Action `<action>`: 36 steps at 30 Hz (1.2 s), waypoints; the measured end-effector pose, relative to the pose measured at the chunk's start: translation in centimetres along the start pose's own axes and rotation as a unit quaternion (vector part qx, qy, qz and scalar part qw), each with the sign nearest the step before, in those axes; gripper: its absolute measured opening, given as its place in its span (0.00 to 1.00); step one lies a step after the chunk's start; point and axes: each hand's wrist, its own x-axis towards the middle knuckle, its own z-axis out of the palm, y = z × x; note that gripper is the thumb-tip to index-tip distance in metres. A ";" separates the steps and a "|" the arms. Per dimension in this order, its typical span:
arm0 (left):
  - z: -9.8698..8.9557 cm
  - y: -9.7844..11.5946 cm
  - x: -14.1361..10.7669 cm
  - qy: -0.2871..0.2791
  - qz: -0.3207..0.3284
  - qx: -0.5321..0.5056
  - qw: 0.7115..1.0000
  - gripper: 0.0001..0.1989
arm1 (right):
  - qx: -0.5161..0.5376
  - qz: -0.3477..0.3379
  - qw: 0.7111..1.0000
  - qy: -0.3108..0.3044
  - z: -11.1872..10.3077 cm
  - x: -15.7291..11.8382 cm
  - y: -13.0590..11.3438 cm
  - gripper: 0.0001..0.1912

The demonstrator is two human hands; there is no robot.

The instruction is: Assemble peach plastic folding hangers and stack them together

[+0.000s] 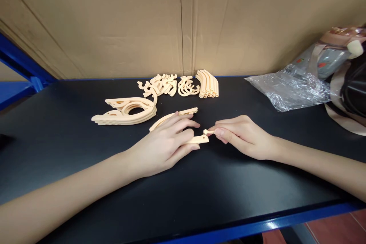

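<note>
My left hand (166, 139) is closed on a cream plastic hanger arm (203, 139), whose end with a round hole sticks out past the thumb. Partly under the same hand lies another curved hanger arm (190, 112). Between the thumb and fingers of my right hand (247, 137) is a small cream plastic piece with a knobbed end (207, 132). Its knob is right by the holed end; whether they touch I cannot tell. To the left, a stack of folded cream hangers (137, 118) lies on the black tabletop (217, 187).
Along the back lie a pile of hook-shaped parts (164, 84), several C-shaped parts (186, 87) and a bundle of curved hanger arms (208, 84). A clear plastic bag (291, 87), a bottle (328, 59) and a dark bag (354, 87) are at right. Cardboard (128, 23) stands behind.
</note>
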 end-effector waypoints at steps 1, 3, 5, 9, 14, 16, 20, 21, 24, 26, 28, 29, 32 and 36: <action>0.0 0.0 0.0 -0.001 0.000 0.000 1.000 0.10 | -0.004 0.000 1.000 -0.005 0.0 0.0 0.0 0.21; -0.1 0.1 0.0 -0.005 -0.004 -0.001 1.000 0.10 | -0.017 -0.006 1.000 -0.017 0.0 0.0 0.0 0.21; -0.1 0.1 0.1 -0.010 -0.009 -0.005 1.000 0.11 | -0.031 -0.019 0.999 -0.024 -0.1 0.0 0.0 0.20; -0.1 0.1 0.0 -0.010 -0.011 -0.013 1.000 0.11 | -0.064 -0.047 0.997 -0.021 -0.1 -0.1 0.1 0.19; 0.0 0.0 -0.1 -0.016 -0.014 -0.006 1.000 0.12 | -0.077 -0.055 0.995 -0.019 -0.1 -0.2 0.1 0.18; 0.0 -0.1 0.0 -0.016 -0.015 -0.008 1.000 0.12 | -0.065 -0.045 0.997 -0.024 -0.1 -0.1 0.0 0.19; -0.1 0.0 0.1 -0.004 -0.013 -0.008 1.000 0.12 | -0.031 -0.019 0.998 -0.041 -0.2 0.1 -0.2 0.23; -0.1 0.0 0.1 -0.004 -0.014 -0.006 1.000 0.12 | -0.028 -0.015 0.999 -0.044 -0.2 0.1 -0.2 0.23; -0.2 0.1 0.2 -0.010 -0.016 -0.006 1.000 0.12 | -0.033 -0.021 0.998 -0.044 -0.2 0.0 -0.1 0.24; -0.2 0.1 0.1 -0.013 -0.012 -0.006 1.000 0.11 | -0.053 -0.035 0.997 -0.041 -0.2 -0.1 -0.1 0.22; 0.0 0.0 0.1 -0.013 -0.007 -0.005 1.000 0.12 | -0.084 -0.052 0.994 -0.040 -0.2 -0.3 0.0 0.20; 0.0 0.0 0.1 -0.016 -0.006 -0.003 1.000 0.12 | -0.102 -0.060 0.992 -0.040 -0.2 -0.3 0.0 0.19; 0.0 0.1 0.2 -0.025 -0.007 0.001 1.000 0.12 | -0.147 -0.085 0.985 -0.035 -0.2 -0.5 0.1 0.18; -0.4 0.2 0.4 -0.038 -0.008 0.006 0.999 0.11 | -0.201 -0.128 0.971 -0.017 -0.1 -0.7 0.2 0.17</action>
